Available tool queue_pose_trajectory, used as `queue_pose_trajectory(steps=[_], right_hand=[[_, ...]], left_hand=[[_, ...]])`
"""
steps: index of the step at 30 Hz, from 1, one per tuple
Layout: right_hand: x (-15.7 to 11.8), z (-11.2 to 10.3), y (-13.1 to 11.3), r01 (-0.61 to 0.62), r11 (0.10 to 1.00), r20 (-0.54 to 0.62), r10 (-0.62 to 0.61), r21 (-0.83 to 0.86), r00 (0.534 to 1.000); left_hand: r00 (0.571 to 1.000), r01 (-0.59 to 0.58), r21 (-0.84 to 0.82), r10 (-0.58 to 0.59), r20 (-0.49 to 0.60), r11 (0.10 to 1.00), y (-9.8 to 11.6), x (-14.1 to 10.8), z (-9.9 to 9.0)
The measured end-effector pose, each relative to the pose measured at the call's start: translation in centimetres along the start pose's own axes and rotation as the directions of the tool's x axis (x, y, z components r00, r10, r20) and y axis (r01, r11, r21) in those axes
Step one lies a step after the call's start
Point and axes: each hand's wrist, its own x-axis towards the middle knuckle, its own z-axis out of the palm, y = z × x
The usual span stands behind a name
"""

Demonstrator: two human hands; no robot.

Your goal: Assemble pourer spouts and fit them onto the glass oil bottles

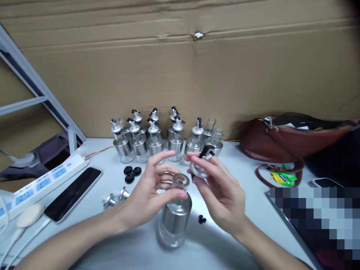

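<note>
A glass bottle (176,219) with a brushed metal band stands upright in front of me, its mouth uncovered. My left hand (153,195) is curved around its neck, thumb in front, fingers behind and the index finger raised. To the right of the bottle mouth, my right hand (222,187) pinches a pourer spout (199,170) with a silver collar and a black flip lid. The spout is tilted and apart from the bottle; fingers hide part of it. Loose silver spout parts (111,200) lie by my left wrist, and small black pieces (201,219) lie below my right hand.
Several similar bottles (138,144) stand at the back, most with spouts on. Black stoppers (129,178) lie before them. A power strip (42,183) and a phone (73,193) are at left. A brown bag (261,138) and a yellow-green packet (284,178) are at right. Cardboard (157,71) walls the back.
</note>
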Motion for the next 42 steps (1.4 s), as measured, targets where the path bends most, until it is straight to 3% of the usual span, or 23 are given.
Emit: queue_pose_trajectory(steps=[5,9,12,24,28,34,42], right_hand=[[0.6,1.0,0.7,0.018,0.999,0.020,-0.019,0.041,1.000],[0.8,1.3,1.3,0.052,0.998,0.050,-0.051,-0.024,0.997],[1.1,1.5,1.5,0.080,0.995,0.072,-0.075,-0.063,0.995],[1.0,0.2,1.1,0.038,0.997,0.325,-0.016,-0.061,0.946],[0.4,0.2,1.4,0.014,0.996,0.312,0.015,-0.088,0.950],[0.2,0.4,1.4,-0.110,0.993,0.229,0.098,0.038,0.969],[1.1,0.5,0.7,-0.061,0.997,0.166,0.053,0.044,0.985]], left_hand=[[1.000,-0.031,-0.066,0.031,-0.002,0.997,-1.0,0.2,-0.9],[0.999,0.040,-0.104,-0.043,-0.026,0.994,-1.9,0.5,-1.4],[0.999,0.001,-0.072,-0.004,-0.037,0.997,-2.5,0.6,-1.6],[0.999,0.007,-0.017,-0.007,0.042,1.000,-2.0,0.6,-1.8],[0.999,-0.032,-0.015,0.032,0.011,0.999,-2.4,0.3,-2.1],[0.995,-0.101,0.008,0.101,-0.017,0.995,-3.2,0.2,-2.3],[0.978,-0.210,-0.014,0.210,0.017,0.978,-3.2,0.7,-1.8]])
